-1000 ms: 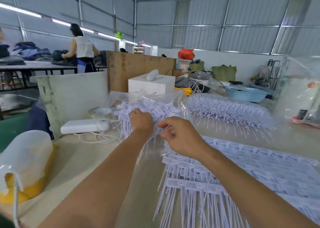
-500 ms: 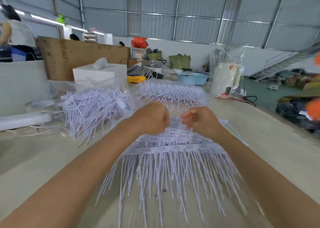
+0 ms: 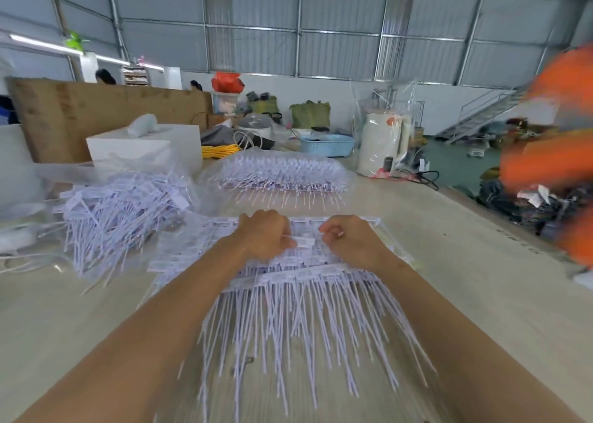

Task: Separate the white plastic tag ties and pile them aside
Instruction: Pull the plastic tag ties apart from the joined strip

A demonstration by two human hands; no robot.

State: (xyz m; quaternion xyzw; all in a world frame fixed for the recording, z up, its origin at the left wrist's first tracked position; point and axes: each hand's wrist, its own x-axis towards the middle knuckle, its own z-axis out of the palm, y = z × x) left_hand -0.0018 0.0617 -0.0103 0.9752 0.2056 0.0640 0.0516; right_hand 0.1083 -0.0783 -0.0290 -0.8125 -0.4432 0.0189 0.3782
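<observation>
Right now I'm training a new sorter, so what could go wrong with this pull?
Left hand and right hand pinch one white plastic tag tie over the stacked joined white tie strips; neighbouring ties might lift too. Their long tails could tangle or slide off the beige table.

Grey corrugated wall (image 3: 337,21), pale table (image 3: 465,278)

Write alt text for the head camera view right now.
Both hands, left hand and right hand, pinch a white tag tie over a stack of joined tag ties on a table. A loose pile of ties lies to the left.
</observation>
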